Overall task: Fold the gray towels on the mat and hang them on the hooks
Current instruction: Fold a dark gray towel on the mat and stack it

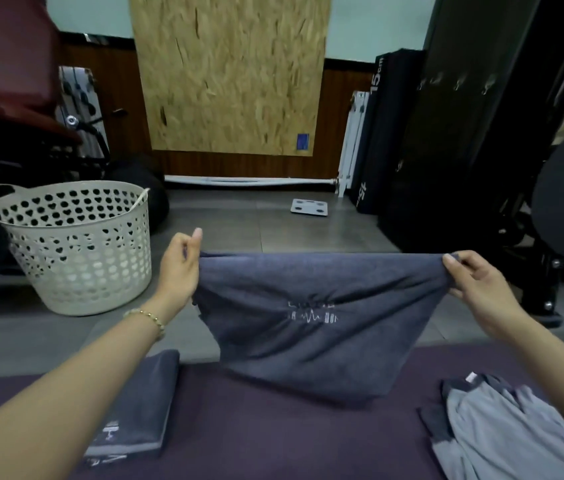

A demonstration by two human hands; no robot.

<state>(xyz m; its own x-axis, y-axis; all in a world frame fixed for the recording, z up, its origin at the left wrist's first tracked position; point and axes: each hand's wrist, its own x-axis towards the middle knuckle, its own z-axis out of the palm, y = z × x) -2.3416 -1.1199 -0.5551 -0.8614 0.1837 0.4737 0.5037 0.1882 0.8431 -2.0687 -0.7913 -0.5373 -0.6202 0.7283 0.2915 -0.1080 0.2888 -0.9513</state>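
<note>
I hold a gray towel with a small white logo stretched out in the air above the purple mat. My left hand pinches its upper left corner and my right hand pinches its upper right corner. The towel's lower edge sags down to the mat. A folded gray towel lies on the mat at the left, partly under my left forearm. A lighter gray crumpled cloth lies on the mat at the right. Several metal hooks sit on the dark panel at the upper right.
A white plastic laundry basket with heart-shaped holes stands on the floor to the left. A bathroom scale lies on the gray floor ahead. Black gym equipment stands at the right, and a chipboard panel leans on the far wall.
</note>
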